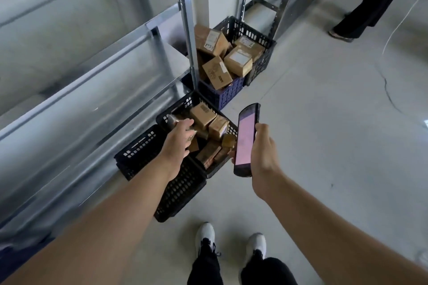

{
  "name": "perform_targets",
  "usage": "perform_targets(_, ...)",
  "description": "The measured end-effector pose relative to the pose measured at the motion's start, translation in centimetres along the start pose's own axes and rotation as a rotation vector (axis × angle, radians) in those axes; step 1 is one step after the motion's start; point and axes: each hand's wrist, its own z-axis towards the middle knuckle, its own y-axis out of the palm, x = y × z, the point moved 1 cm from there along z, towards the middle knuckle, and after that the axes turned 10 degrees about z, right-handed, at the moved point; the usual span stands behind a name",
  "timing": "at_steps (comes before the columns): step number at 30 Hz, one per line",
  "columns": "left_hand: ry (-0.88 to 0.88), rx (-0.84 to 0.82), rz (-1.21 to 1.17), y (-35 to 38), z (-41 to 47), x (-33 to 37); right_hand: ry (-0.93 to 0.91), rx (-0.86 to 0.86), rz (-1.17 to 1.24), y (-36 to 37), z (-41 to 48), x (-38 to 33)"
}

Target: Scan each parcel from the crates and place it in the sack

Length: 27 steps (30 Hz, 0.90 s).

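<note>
My left hand [179, 140] reaches over a black crate [170, 111] on the floor, its fingers closed on a small brown parcel [174, 120] at the crate's left side. Several more cardboard parcels [203, 114] lie in that crate. My right hand [262, 146] holds a black handheld scanner [245, 140] upright beside the crate, its pink screen lit. Further back stand a blue crate [228, 95] and another black crate [262, 62], heaped with cardboard parcels [238, 60]. No sack is in view.
A black crate [176, 192] without visible parcels stands nearest me, under my left forearm. Metal shelving [92, 76] runs along the left, with an upright post [187, 23] by the crates. Another person's legs [368, 7] stand at the back right. My white shoes [206, 236] are on the concrete floor.
</note>
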Motion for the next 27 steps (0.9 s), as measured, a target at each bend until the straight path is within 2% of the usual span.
perform_targets(5,-0.073,0.037,0.006,4.2,7.8,1.9,0.073,0.010,-0.014,-2.2,9.3,-1.6)
perform_targets(13,-0.132,0.184,0.029,11.7,22.2,0.4,0.185,-0.049,-0.115,-4.2,24.9,-1.6)
perform_targets(21,-0.269,0.248,-0.007,14.0,36.5,-7.7,0.267,-0.088,-0.177,-4.2,39.6,4.6)
perform_targets(27,-0.271,0.296,0.048,15.0,46.3,-14.6,0.273,-0.091,-0.187,-4.0,48.3,11.0)
